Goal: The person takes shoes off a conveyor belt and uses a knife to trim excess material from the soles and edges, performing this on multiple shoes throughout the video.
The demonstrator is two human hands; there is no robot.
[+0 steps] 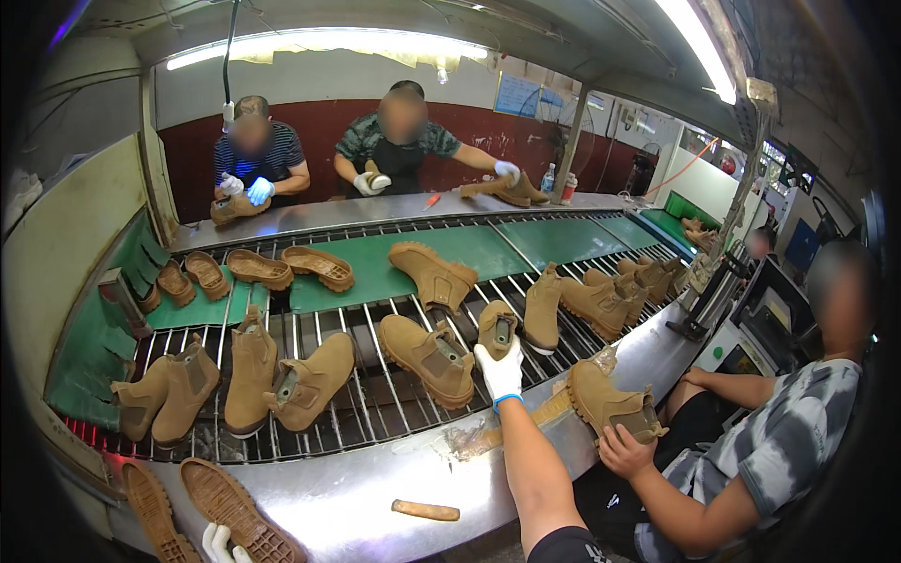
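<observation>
My right hand (500,372), in a white glove, reaches out over the rack of metal bars and grips a tan ankle boot (496,324) by its upper end. Only the white-gloved fingers of my left hand (221,544) show at the lower edge. They curl at the side of a brown rubber shoe sole (235,502), its ridged inner face up. Another sole (153,511) lies left of it on the metal ledge. A tan boot (429,361) lies on its side left of my right hand; a second boot (542,310) stands to its right.
More boots (314,380) and soles (258,269) rest on the bars and green belt (366,310). A wooden stick (425,509) lies on the near metal ledge (357,525). At right, a seated person's hand (627,452) holds a boot (610,399). Two people work across the line.
</observation>
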